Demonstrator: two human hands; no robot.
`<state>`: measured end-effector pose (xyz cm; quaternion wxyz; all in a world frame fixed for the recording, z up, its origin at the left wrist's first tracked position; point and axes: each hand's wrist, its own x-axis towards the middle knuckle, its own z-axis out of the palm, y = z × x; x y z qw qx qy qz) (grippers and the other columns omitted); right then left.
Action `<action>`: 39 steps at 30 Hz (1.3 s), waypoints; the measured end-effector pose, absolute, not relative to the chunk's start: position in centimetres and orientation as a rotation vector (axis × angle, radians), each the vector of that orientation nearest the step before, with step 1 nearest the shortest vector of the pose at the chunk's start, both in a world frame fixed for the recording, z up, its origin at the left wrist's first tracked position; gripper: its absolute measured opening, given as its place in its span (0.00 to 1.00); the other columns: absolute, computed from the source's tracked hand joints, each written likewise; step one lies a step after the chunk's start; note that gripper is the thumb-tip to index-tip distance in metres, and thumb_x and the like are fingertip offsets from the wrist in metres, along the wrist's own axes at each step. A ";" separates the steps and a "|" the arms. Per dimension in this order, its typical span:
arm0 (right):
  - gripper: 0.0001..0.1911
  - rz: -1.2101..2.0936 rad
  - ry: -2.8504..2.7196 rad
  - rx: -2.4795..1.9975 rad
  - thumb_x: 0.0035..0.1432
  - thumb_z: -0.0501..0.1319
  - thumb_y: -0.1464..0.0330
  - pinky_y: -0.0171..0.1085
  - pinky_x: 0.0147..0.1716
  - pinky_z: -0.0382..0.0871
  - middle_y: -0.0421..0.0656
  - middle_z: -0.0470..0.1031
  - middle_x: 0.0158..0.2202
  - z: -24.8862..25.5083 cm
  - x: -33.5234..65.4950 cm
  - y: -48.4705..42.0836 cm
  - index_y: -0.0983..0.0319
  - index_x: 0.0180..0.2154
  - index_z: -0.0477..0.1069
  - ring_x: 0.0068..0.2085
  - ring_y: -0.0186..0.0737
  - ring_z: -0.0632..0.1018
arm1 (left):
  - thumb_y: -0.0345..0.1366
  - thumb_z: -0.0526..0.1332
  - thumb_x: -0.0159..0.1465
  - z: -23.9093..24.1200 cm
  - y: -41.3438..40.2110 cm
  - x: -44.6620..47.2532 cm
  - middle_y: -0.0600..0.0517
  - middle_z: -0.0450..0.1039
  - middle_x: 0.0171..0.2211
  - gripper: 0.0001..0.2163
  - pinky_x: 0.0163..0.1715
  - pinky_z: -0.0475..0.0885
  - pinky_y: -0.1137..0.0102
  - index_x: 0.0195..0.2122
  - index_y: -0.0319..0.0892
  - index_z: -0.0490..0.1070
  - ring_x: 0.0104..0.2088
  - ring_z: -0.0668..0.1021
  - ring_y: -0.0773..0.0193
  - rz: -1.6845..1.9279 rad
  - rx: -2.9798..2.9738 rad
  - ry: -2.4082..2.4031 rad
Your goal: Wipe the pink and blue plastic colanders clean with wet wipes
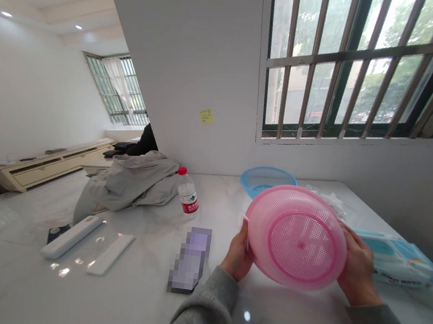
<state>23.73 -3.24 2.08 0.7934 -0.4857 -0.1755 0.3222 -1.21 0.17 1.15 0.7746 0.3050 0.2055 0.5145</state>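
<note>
Held up over the white table is a pink plastic colander (301, 242), tilted so that its perforated round base faces me. My left hand (239, 253) grips its left rim, and a bit of something white shows by the fingers there. On the right side my right hand (358, 265) holds the opposite rim; most of its fingertips are hidden behind the colander. Behind it stands a blue basket (268, 177), partly covered from view. A light blue pack of wipes (406, 264) lies just beyond my right hand.
A bottle with a red cap (187, 193) stands left of centre, with a pixelated phone-like object (191, 259) nearer me. Grey cloth (134, 178), a long white case (73, 238) and a flat white strip (111, 254) lie on the left. Clear plastic (331, 201) lies near the wall.
</note>
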 end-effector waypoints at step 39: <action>0.14 1.341 -0.805 -1.123 0.51 0.79 0.64 0.40 0.29 0.83 0.47 0.88 0.37 3.3 25.8 -4.0 0.59 0.40 0.86 0.32 0.49 0.87 | 0.45 0.63 0.72 1.1 0.5 -2.3 0.40 0.86 0.44 0.17 0.62 0.73 0.58 0.46 0.33 0.81 0.52 0.84 0.49 0.836 0.522 0.466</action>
